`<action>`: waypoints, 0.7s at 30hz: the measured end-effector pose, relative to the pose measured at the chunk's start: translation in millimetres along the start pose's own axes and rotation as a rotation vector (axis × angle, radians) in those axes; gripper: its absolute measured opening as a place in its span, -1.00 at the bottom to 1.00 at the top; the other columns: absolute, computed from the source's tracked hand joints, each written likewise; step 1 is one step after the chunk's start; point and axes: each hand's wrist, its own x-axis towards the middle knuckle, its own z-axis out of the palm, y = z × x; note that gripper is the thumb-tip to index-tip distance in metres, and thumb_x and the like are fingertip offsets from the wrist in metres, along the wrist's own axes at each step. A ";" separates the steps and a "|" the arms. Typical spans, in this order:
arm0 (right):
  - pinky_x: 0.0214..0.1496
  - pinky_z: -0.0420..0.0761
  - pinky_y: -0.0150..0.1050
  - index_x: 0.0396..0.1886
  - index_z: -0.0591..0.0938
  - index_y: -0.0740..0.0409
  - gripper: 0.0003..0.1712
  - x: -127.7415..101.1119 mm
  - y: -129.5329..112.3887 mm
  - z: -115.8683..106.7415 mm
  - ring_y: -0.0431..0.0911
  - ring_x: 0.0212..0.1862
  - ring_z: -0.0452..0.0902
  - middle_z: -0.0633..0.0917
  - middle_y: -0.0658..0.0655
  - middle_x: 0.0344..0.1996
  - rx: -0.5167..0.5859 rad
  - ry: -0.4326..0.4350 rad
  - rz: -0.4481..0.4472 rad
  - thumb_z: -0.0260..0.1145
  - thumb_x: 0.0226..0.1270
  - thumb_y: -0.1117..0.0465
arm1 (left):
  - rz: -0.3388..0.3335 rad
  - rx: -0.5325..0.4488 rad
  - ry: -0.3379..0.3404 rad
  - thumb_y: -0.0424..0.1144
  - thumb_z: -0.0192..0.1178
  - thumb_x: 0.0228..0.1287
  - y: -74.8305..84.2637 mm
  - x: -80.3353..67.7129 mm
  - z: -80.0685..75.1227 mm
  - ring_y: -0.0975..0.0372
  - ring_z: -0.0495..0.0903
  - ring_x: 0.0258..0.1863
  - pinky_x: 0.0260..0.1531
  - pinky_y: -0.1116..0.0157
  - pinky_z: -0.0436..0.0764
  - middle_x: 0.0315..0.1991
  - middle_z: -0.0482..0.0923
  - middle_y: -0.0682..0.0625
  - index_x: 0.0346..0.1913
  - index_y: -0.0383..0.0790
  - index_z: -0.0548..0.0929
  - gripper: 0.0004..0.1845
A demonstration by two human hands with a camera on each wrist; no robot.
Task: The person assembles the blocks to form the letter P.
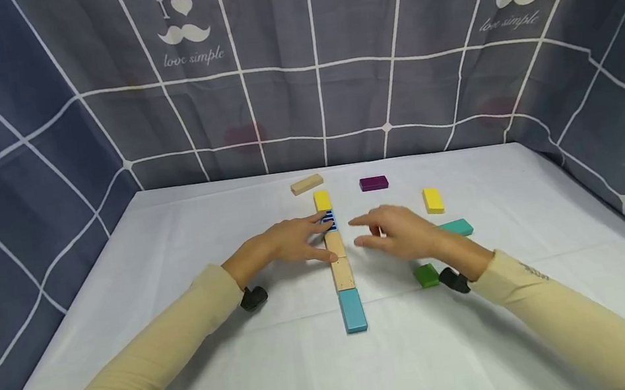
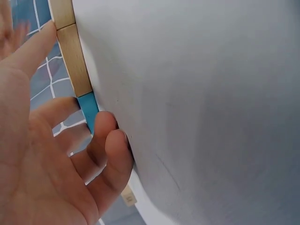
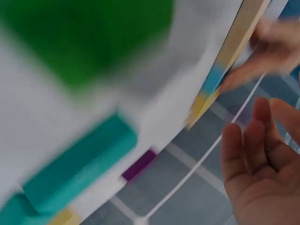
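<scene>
A straight row of flat blocks lies between the hands: a yellow block (image 1: 322, 200) at the far end, a blue block (image 1: 328, 215) with dark and white markings, two plain wooden blocks (image 1: 343, 275), and a light-blue block (image 1: 354, 312) nearest me. My left hand (image 1: 294, 241) reaches over from the left side, index and middle fingertips on the marked blue block, thumb at the wooden blocks' edge. Its fingers partly cover the marked block. To the right of the row, my right hand (image 1: 398, 233) hovers with nothing in it, index finger extended and the others loosely bent.
Loose blocks lie around: a wooden one (image 1: 307, 184) at the back, a purple one (image 1: 373, 184), a yellow one (image 1: 433, 200), a teal one (image 1: 458, 228) partly behind the right hand, and a green one (image 1: 426, 275) by the right wrist. A grid-patterned curtain (image 1: 288, 105) encloses the white table (image 1: 243, 384).
</scene>
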 end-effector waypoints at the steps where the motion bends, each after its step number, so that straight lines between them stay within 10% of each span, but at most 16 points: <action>1: -0.36 0.44 -0.24 0.25 0.57 0.27 -0.47 10.4 9.1 -4.2 -0.15 -0.42 0.38 0.52 -0.05 -0.51 -0.013 0.028 0.013 0.31 0.42 0.05 | -0.001 0.001 0.000 0.48 0.12 0.14 -0.2 0.2 -0.2 0.01 0.11 0.48 0.34 -0.14 0.19 0.58 -0.07 0.06 0.53 0.08 0.22 -0.04; 10: -0.39 0.42 -0.21 0.28 0.53 0.30 -0.46 98.2 71.5 -19.2 -0.08 -0.48 0.41 0.57 0.13 -0.46 0.053 0.080 0.196 0.29 0.43 0.09 | -0.005 -0.017 0.005 0.51 0.11 0.12 -3.1 -0.4 1.8 0.03 0.12 0.48 0.32 -0.13 0.22 0.58 -0.09 0.10 0.52 0.13 0.23 -0.04; 21: -0.39 0.35 -0.26 0.37 0.49 0.15 -0.44 144.5 98.3 -5.6 -0.11 -0.45 0.33 0.48 0.13 -0.41 0.168 0.046 0.277 0.31 0.42 0.12 | 0.007 -0.021 0.018 0.48 0.12 0.14 -0.5 -0.1 5.0 0.08 0.14 0.47 0.28 -0.06 0.32 0.58 -0.09 0.17 0.52 0.15 0.22 -0.06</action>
